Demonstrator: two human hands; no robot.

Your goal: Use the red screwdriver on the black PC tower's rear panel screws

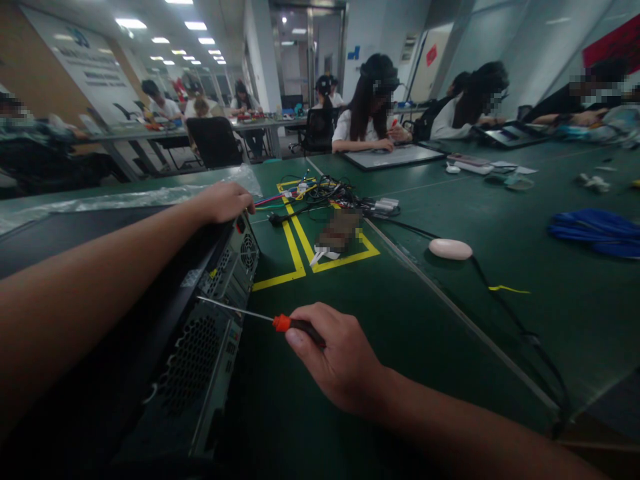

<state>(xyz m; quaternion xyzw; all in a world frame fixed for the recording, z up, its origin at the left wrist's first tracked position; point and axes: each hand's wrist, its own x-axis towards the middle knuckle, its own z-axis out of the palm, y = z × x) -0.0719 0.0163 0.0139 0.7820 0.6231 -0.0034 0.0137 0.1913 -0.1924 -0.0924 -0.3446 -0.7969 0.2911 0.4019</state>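
Note:
A black computer case (115, 230) lies on its side at the left, its metal back panel (235, 270) with vents and ports facing right. Over the far corner of the case curls my left hand (225, 202), gripping its edge; the fingertips are partly hidden. My right hand (340, 353) is closed around the dark handle of a screwdriver (281, 323) with an orange collar. The long thin shaft points left, and its tip meets the edge of the back panel, above the honeycomb vent (193, 360). Whether it sits in a screw is too small to tell.
Tangled cables (330, 193) and a phone-like object (340, 230) lie beyond the case near yellow tape. A pale oval mouse-like object (450, 249), a black cord (500, 313) and a blue bundle (595, 232) are to the right. Co-workers sit across the green table (425, 333).

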